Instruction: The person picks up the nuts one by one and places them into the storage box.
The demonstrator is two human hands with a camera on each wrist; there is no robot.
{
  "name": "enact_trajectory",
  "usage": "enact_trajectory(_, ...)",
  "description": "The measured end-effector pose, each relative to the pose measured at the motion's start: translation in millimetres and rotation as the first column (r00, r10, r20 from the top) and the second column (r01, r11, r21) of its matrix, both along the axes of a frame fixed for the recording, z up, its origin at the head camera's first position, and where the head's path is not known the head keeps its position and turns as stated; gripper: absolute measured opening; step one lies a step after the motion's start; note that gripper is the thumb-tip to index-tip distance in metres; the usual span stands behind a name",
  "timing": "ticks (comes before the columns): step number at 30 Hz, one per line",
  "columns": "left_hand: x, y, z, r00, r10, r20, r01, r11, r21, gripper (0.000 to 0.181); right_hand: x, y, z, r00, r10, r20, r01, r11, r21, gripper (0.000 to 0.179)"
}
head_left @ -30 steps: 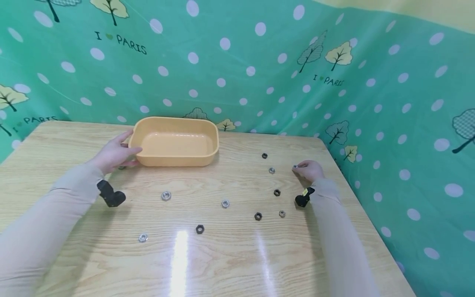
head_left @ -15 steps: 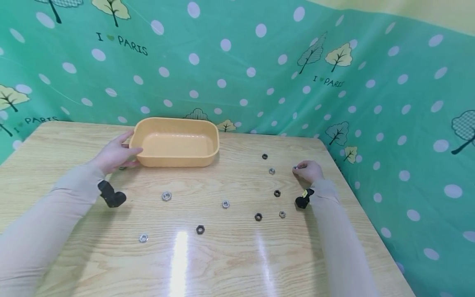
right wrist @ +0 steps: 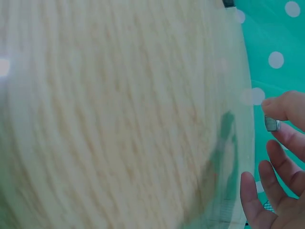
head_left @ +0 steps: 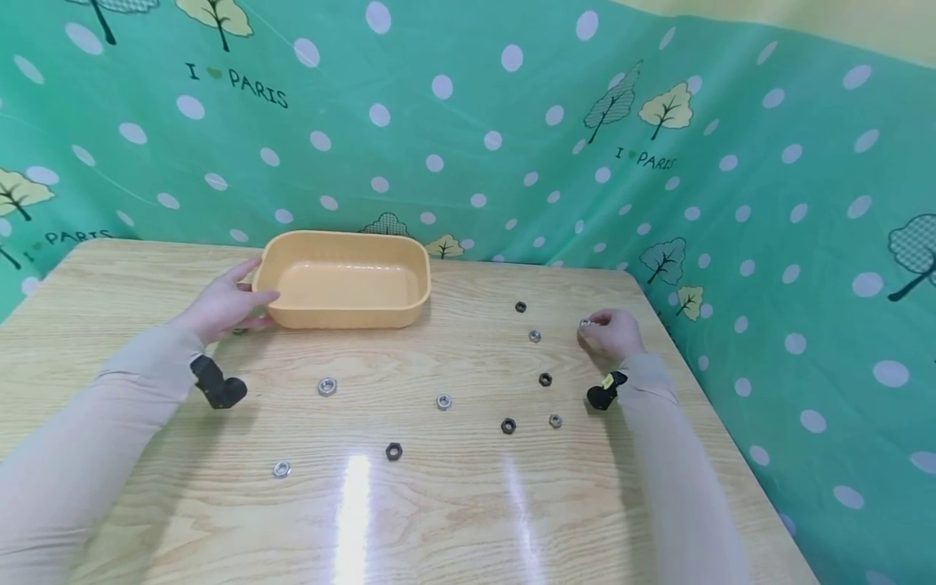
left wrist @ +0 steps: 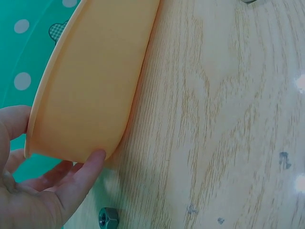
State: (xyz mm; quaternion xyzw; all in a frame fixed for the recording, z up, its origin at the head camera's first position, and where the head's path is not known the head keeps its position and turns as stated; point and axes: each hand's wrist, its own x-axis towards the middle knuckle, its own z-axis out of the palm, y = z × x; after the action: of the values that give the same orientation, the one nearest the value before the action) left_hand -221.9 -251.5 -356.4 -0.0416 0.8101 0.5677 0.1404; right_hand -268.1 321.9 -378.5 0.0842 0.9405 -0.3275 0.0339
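Past the nearer nuts, we should squeeze firmly on the silver nut our right hand pinches between thumb and finger at the right of the table, while our left hand, fingers half-curled, steadies the tub by its left end.

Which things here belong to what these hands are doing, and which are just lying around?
Part of the job:
light-orange bin, held by the left hand
silver hex nut, pinched by the right hand

Lying about:
black hex nuts and loose silver nuts on the table, though perhaps involved too
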Motion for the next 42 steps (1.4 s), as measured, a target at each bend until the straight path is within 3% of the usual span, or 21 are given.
enact_trajectory(12, 1.4, -0.1, 2.3, 1.000, -0.001, -0.002, 0.001, 1.000, 0.004, 0.081, -3.2, -2.4, 16.5, 0.988, 0.117, -0.096, -0.119, 0.993, -0.007, 0.032)
enact_trajectory(18, 1.9, -0.7, 2.1, 1.000, -0.001, 0.002, 0.001, 1.000, 0.007, 0.082, -5.3, -13.9, 25.0, 0.985, 0.145, -0.098, -0.147, 0.989, -0.021, 0.035)
enact_trajectory(29, 2.2, 0.5, 1.8, 1.000, -0.012, 0.015, 0.012, 1.000, -0.019, 0.080, -4.7, -47.8, 37.4, 0.961, 0.239, -0.139, -0.247, 0.968, -0.048, 0.031)
enact_trajectory(42, 3.6, -1.8, 1.3, 1.000, -0.012, 0.014, 0.012, 1.000, 0.008, 0.082, -14.5, -98.6, 52.2, 0.937, 0.323, -0.135, -0.337, 0.937, -0.095, 0.030)
